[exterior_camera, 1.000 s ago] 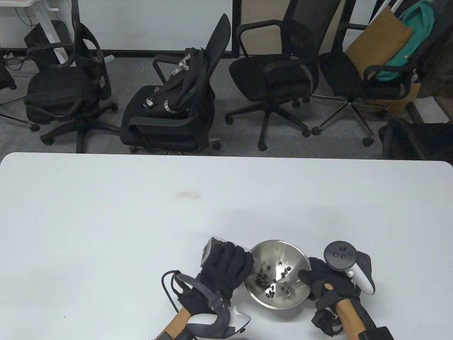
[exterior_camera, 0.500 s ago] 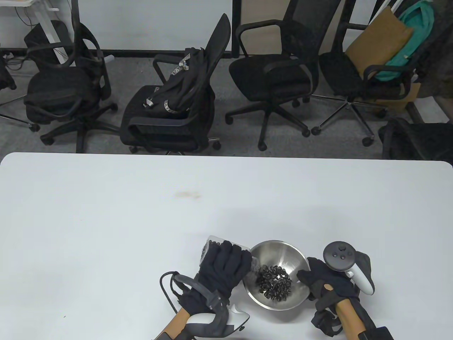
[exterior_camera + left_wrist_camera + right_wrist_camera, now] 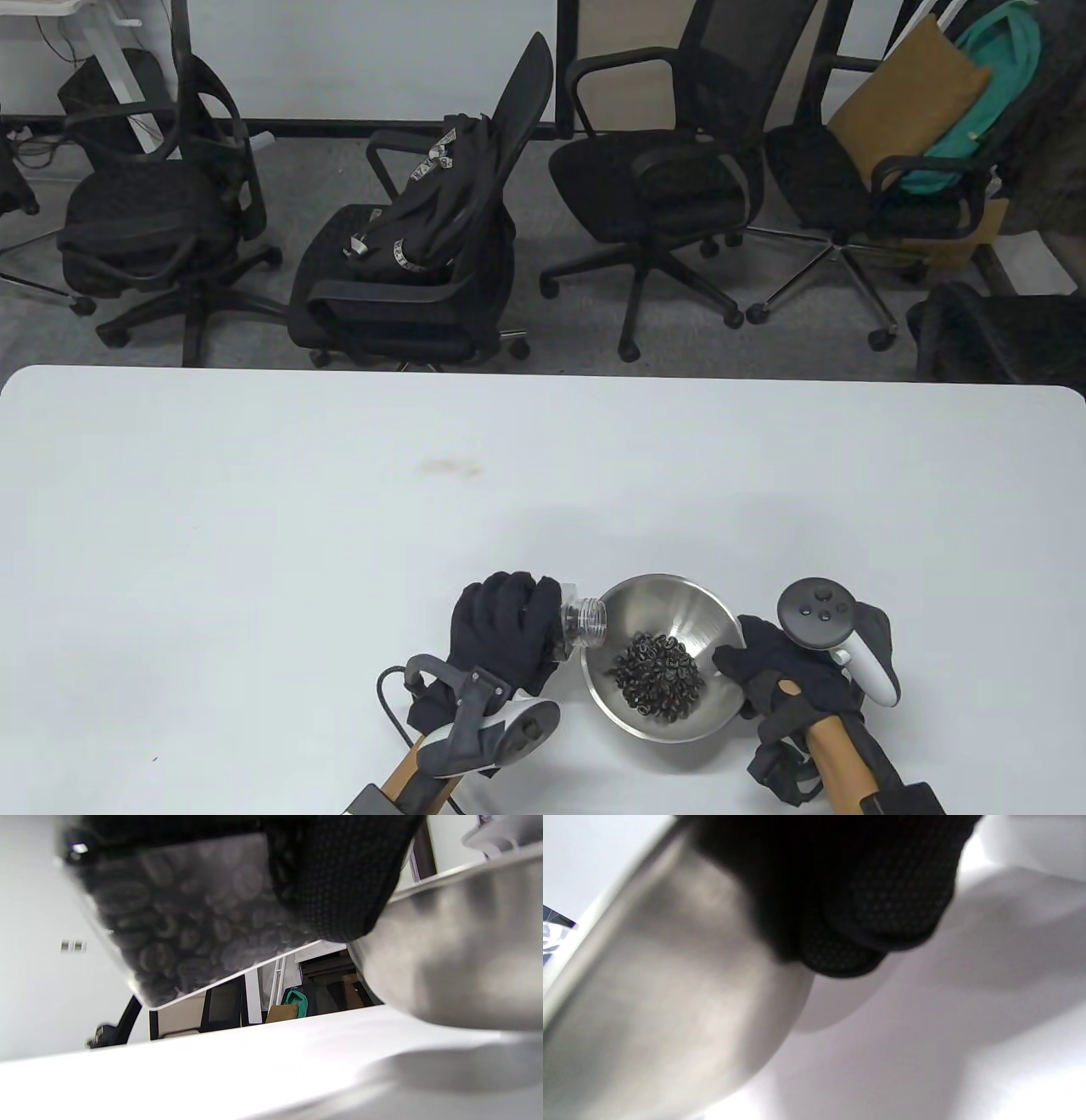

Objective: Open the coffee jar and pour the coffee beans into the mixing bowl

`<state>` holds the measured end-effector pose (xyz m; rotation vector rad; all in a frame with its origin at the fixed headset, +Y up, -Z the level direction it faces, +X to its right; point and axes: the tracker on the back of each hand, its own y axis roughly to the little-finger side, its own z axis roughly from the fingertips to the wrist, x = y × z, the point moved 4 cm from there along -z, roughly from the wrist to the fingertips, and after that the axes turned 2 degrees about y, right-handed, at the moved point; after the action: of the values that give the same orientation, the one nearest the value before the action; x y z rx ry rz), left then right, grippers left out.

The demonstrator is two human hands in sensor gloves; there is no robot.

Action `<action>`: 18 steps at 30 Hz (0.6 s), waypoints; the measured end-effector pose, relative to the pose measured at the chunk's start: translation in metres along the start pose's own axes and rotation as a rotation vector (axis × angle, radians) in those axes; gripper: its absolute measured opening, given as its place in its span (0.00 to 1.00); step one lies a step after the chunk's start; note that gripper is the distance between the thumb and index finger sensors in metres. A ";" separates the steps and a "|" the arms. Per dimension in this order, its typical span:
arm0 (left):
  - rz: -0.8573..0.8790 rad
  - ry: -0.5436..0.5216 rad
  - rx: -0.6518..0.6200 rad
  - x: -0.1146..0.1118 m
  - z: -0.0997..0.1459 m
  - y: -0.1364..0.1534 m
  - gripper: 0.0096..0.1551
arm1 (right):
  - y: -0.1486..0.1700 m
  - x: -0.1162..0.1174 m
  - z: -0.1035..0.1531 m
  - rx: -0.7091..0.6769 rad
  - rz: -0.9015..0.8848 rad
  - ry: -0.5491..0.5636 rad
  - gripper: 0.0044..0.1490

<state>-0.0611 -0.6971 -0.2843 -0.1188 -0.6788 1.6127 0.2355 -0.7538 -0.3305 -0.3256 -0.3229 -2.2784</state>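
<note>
Table view first: your left hand (image 3: 502, 632) grips a clear coffee jar (image 3: 579, 624), fingers wrapped around its body, just left of a steel mixing bowl (image 3: 670, 607). The jar's open mouth points toward the bowl's left rim and sits just beside it. A pile of dark coffee beans (image 3: 657, 665) lies in the bottom of the bowl. Your right hand (image 3: 785, 679) holds the bowl's right rim, fingers closed on its edge. The bowl leans toward you. All of this sits near the front edge of a white table (image 3: 339, 509), right of centre. Beyond the table stand several black office chairs (image 3: 653, 170), one carrying a black backpack (image 3: 441, 195).

Left wrist view next: the jar (image 3: 191, 929) hangs tilted from the top of the picture, held off the table (image 3: 212, 1077). Coffee beans (image 3: 178, 942) show through its clear wall, blurred. A gloved finger (image 3: 339, 878) presses the jar's right side. The bowl's steel outer wall (image 3: 458, 950) fills the right of the picture, just beside the jar.

Right wrist view last: your gloved fingers (image 3: 874, 908) curl against the outer wall of the bowl (image 3: 670, 993), which fills the left half. The white table (image 3: 946, 1048) lies below, shadowed.
</note>
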 end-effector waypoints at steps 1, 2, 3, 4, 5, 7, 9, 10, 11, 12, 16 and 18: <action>0.034 0.003 0.013 0.000 0.000 0.003 0.56 | 0.000 0.000 0.000 0.001 -0.001 0.001 0.23; 0.088 0.006 0.033 -0.001 0.000 0.008 0.57 | 0.001 -0.001 0.000 0.004 -0.004 0.003 0.23; 0.143 0.002 0.047 -0.001 0.001 0.012 0.57 | 0.003 -0.002 0.000 0.008 -0.008 0.006 0.23; 0.182 0.000 0.058 -0.002 0.002 0.015 0.57 | 0.004 -0.003 0.000 0.011 -0.012 0.010 0.23; 0.231 0.001 0.072 -0.003 0.002 0.018 0.57 | 0.005 -0.004 0.000 0.015 -0.017 0.013 0.23; 0.345 -0.003 0.100 -0.006 0.003 0.024 0.57 | 0.008 -0.006 0.000 0.023 -0.027 0.023 0.23; 0.435 -0.001 0.128 -0.009 0.004 0.029 0.57 | 0.012 -0.008 0.000 0.033 -0.046 0.040 0.23; 0.462 -0.002 0.135 -0.011 0.004 0.031 0.57 | 0.013 -0.010 0.000 0.038 -0.052 0.047 0.23; 0.476 -0.006 0.139 -0.011 0.004 0.032 0.57 | 0.015 -0.012 0.000 0.043 -0.063 0.059 0.24; 0.476 -0.006 0.139 -0.011 0.004 0.033 0.57 | 0.016 -0.013 0.000 0.047 -0.070 0.066 0.24; 0.492 -0.016 0.139 -0.009 0.004 0.034 0.57 | 0.019 -0.019 -0.001 0.057 -0.106 0.085 0.25; 0.499 -0.021 0.139 -0.008 0.004 0.035 0.57 | 0.019 -0.024 -0.002 0.062 -0.124 0.104 0.25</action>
<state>-0.0917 -0.7062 -0.3008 -0.1799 -0.5771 2.1375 0.2655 -0.7505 -0.3382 -0.1585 -0.3681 -2.3907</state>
